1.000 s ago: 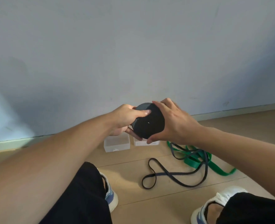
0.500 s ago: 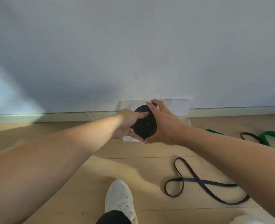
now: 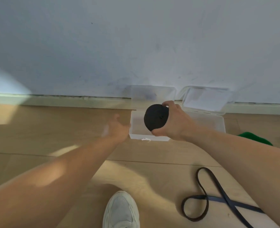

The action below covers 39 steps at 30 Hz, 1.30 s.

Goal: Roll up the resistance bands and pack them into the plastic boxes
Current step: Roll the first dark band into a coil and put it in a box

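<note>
Black rolled band (image 3: 156,117), wound into a tight disc, is gripped by the right hand (image 3: 175,123): fingers curl over its top edge, thumb pinches underneath. Roll is held in the air directly over the left clear plastic box (image 3: 136,134), not yet inside it.

Left hand (image 3: 118,127) is motion-blurred just beside the left wall of that box; fingers appear spread and it holds nothing, though whether it touches the box cannot be told.

Both boxes sit on the wooden floor (image 3: 53,132) at its far edge, against the wall's skirting board (image 3: 70,100). Each has its hinged lid standing open and leaning back toward the wall. Right clear plastic box (image 3: 218,122) stands just beside the left one, partly hidden behind the right wrist.

Loose black band (image 3: 201,197) lies unrolled on the floor near the right forearm, crossed over itself in a figure-eight loop. Green band (image 3: 252,137) lies at the right side of the floor, near the right box, only partly in view.

White shoe (image 3: 121,211) at the near edge of the floor, between the forearms.
</note>
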Available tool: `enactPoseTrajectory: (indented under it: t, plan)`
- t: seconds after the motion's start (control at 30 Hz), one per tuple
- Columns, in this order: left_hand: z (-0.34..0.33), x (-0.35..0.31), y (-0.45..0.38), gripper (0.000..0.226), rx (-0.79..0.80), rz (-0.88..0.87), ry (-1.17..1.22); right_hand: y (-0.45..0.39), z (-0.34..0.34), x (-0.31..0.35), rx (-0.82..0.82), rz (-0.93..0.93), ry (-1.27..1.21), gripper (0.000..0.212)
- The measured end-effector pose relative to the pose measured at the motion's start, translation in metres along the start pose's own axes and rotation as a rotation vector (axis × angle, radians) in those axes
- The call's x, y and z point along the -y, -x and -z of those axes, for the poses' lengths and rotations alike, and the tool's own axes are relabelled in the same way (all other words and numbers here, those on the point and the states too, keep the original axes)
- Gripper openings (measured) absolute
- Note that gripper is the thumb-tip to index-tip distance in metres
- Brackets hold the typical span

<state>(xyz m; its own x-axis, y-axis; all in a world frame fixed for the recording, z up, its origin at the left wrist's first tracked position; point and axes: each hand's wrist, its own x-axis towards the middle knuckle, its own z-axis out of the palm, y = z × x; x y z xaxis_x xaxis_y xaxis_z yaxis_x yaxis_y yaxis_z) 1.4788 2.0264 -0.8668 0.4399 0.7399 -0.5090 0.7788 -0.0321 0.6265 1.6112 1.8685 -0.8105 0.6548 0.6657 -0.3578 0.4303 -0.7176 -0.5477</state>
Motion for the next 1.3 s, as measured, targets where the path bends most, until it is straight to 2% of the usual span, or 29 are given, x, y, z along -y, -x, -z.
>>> enactPoseTrajectory:
  t: [0.03,0.1,0.13,0.3,0.43,0.53,0.7,0.83,1.07,1.2,1.3]
  plan:
    - [-0.003,0.005,0.001,0.048,0.072,0.022,0.018,-0.001,-0.006,-0.001,0.011,-0.005,-0.013,0.099]
    - [-0.011,0.015,0.004,0.019,0.107,-0.019,0.042,-0.002,-0.016,-0.003,0.056,-0.029,-0.026,0.091]
    - [-0.015,0.017,0.01,0.018,0.109,-0.045,0.049,-0.003,-0.02,-0.005,0.086,-0.047,-0.023,0.09]
    - [-0.04,0.027,0.03,0.027,0.182,-0.069,0.038,-0.004,-0.036,-0.021,0.234,-0.153,0.012,0.09]
    - [-0.048,0.023,0.039,0.025,0.211,-0.081,0.047,-0.001,-0.057,-0.032,0.162,-0.199,-0.01,0.088]
    - [-0.048,0.023,0.035,0.025,0.224,-0.101,0.028,-0.003,-0.063,-0.037,0.15,-0.226,-0.057,0.077]
    - [-0.05,0.024,0.033,0.037,0.222,-0.123,-0.042,-0.005,-0.065,-0.04,0.139,-0.218,-0.034,0.075]
    - [-0.047,0.019,0.034,0.021,0.233,-0.106,-0.055,-0.007,-0.067,-0.039,0.138,-0.176,-0.048,0.071]
    - [-0.052,0.013,0.034,0.018,0.216,-0.1,-0.14,-0.02,-0.068,-0.027,0.226,-0.211,0.045,0.068]
    - [-0.055,0.018,0.031,0.015,0.193,-0.094,-0.093,-0.022,-0.067,-0.024,0.224,-0.251,0.106,0.068]
    - [-0.056,0.019,0.037,0.018,0.167,-0.07,-0.025,-0.016,-0.069,-0.03,0.2,-0.201,0.104,0.068]
